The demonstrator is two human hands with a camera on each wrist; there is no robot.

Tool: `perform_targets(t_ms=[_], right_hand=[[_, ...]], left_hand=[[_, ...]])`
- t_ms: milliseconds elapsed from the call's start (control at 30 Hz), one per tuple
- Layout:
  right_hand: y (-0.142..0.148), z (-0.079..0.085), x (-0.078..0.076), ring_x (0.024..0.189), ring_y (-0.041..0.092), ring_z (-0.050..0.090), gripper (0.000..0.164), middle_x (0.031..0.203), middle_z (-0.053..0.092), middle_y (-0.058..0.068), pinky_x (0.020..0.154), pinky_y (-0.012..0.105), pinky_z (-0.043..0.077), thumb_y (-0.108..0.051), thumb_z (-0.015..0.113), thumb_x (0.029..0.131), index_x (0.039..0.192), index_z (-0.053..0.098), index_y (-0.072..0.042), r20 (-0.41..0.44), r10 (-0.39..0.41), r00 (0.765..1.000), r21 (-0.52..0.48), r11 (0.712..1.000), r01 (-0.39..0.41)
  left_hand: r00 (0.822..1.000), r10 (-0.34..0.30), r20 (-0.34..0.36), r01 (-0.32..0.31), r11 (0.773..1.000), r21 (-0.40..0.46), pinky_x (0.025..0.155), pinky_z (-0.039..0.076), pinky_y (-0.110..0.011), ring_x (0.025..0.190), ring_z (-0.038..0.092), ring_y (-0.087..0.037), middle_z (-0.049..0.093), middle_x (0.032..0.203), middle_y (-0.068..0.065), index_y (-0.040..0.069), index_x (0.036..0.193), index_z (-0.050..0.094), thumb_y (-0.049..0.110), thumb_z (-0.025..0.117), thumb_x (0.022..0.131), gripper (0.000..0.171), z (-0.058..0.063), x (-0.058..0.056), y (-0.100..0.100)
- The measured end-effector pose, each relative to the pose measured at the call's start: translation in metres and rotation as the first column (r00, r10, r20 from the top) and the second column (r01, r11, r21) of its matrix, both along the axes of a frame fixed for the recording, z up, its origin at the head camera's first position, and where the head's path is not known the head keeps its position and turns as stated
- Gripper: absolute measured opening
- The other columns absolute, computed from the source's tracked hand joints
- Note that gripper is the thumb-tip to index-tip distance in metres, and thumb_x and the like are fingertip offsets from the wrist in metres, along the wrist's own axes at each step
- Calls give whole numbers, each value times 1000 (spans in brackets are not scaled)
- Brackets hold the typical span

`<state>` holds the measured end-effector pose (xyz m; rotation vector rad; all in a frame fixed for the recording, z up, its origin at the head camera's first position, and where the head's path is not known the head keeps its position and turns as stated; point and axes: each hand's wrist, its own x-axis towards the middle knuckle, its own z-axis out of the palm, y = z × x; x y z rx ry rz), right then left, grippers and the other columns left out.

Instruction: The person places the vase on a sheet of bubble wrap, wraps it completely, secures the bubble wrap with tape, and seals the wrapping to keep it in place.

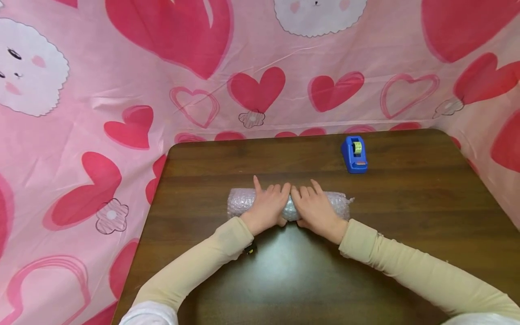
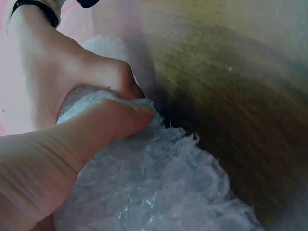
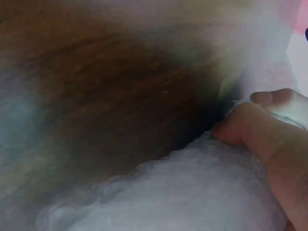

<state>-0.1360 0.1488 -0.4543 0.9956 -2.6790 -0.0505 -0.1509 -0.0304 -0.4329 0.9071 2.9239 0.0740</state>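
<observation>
Bubble-wrap roll [image 1: 290,211] lies crosswise near the middle of the dark wooden table [image 1: 406,189], long axis running left to right. Both hands are on it, backs up, as I read the head feed.

Left hand [image 1: 268,204]: grasping the roll just left of centre. Fingers bent over the top toward the far side, little finger sticking up and away from the rest, thumb low on the near side. On the left wrist feed I see the thumb [image 2: 120,118] lying across the crinkled wrap, its tip near the edge.

Right hand [image 1: 318,210]: near mirror of the left, also grasping, just right of centre. Little finger lifted, the others curled over the top. My right wrist feed is blurred, but the right thumb [image 3: 240,127] shows bent against the wrap.

Index fingers sit just beside each other; I cannot tell whether they touch. A strip of wrap shows between the hands, and both ends of the roll stick out past them.

Forearms slant in from the lower corners and converge, in beige sleeves [image 1: 414,271]. Blue tape dispenser [image 1: 355,155] stands beyond the roll, toward the far right, apart from both hands. Heart-printed pink cloth [image 1: 292,54] hangs behind the table.
</observation>
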Motion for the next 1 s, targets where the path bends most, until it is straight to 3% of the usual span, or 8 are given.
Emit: perform_targets(t_ms=[133,300,433,600,733,867,1000], right_hand=[[0,1,-5,90,37,70,97,98,67,21,107,61,45,-46,103,53,123,57,4,30,30,999,-11,999,-30],[-1,8,-11,90,38,70,90,98,68,20,99,61,47,-45,98,59,122,56,3,142,-13,990,-21,1000,16],[-1,16,-15,87,36,69,82,94,67,17,91,61,48,-42,95,59,117,55,1,249,-39,968,-25,999,46],[-1,27,-18,88,31,67,78,96,67,15,87,60,48,-39,94,62,118,55,0,396,-33,918,-3,999,37],[-2,32,-20,88,29,67,77,97,68,14,84,58,48,-38,95,64,119,55,-1,462,-18,887,14,1000,13],[-4,36,-25,91,29,67,80,101,69,14,87,60,49,-39,95,65,123,54,-1,508,-21,861,54,999,-8],[-4,39,-29,96,30,67,81,106,68,15,95,65,46,-39,94,67,125,53,-1,573,-46,819,69,998,7]], left_hand=[[1000,8,-17,-8,1000,-13,107,18,-86,123,61,-35,62,133,-16,10,140,49,47,98,66,96,0,1,-2],[995,-15,-95,8,997,-78,109,19,-84,137,49,-35,48,151,-18,6,154,45,52,94,71,106,0,5,-4],[988,-34,-149,24,997,-74,109,19,-83,131,55,-31,58,142,-12,5,155,41,53,93,72,110,-1,9,-6],[982,-58,-181,46,997,-69,109,20,-83,129,58,-29,61,139,-10,6,151,46,59,92,69,108,-5,12,-8],[974,-67,-218,52,996,-75,109,21,-83,126,59,-28,62,135,-9,6,146,50,62,92,65,107,-9,14,-10],[970,-66,-235,51,996,-68,109,22,-83,119,62,-27,65,129,-8,7,143,52,64,93,61,108,-11,13,-11],[964,-73,-255,61,997,-52,109,25,-81,108,66,-27,68,117,-8,7,134,57,60,97,58,101,-11,11,-10]])
